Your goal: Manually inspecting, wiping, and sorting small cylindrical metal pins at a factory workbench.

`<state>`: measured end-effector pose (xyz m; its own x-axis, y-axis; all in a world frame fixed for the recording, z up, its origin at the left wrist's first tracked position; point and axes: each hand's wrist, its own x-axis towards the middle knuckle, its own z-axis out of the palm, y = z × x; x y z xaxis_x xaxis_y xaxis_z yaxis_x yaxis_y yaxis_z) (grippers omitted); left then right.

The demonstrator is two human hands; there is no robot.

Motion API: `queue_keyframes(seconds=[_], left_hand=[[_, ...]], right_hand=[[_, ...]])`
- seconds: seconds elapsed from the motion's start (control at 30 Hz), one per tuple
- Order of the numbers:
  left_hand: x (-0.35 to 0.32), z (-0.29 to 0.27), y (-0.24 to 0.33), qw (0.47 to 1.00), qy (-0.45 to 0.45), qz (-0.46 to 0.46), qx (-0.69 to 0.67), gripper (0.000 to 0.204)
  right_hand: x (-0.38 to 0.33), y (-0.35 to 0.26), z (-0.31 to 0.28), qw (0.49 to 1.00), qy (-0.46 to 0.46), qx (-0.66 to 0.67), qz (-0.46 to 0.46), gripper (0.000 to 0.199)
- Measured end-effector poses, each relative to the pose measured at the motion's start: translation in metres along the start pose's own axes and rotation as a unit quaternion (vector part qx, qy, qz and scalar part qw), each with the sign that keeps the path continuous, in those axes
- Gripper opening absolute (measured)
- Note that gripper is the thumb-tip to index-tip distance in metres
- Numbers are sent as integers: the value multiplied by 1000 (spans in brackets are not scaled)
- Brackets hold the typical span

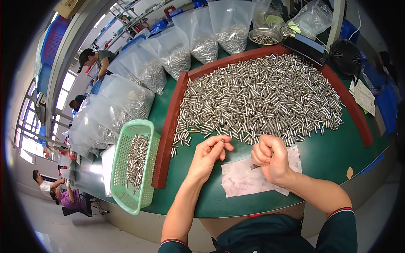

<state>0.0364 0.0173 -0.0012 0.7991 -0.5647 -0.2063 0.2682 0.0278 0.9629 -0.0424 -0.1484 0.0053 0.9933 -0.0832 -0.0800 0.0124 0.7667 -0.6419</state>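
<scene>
My left hand pinches one small silver metal pin between thumb and fingers at the near edge of a large heap of pins. The heap lies on the green table inside a red-brown frame. My right hand is closed around a small metal tool whose tip pokes out below the fist. It hovers over a white sheet of paper.
A green plastic basket holding pins stands left of the frame. Several clear bags of pins line the far and left table edge. A metal bowl, a dark device and a black fan sit at the back right. Other people work in the background at left.
</scene>
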Motion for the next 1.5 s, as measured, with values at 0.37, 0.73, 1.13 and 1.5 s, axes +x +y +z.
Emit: queue_keyframes(seconds=[0.37, 0.73, 1.13, 1.5], left_hand=[[2, 6, -4, 996, 5, 46, 73, 15], [-3, 11, -4, 988, -17, 64, 137, 14], [-27, 41, 5, 853, -141, 141, 482, 10], [-28, 44, 3, 831, -84, 143, 531, 10]], right_hand=[[0, -1, 0, 1000, 1, 4, -2, 32], [-3, 0, -1, 1000, 4, 3, -1, 33], [1, -6, -2, 999, -4, -30, -42, 35], [0, 3, -4, 1000, 2, -19, -21, 33]])
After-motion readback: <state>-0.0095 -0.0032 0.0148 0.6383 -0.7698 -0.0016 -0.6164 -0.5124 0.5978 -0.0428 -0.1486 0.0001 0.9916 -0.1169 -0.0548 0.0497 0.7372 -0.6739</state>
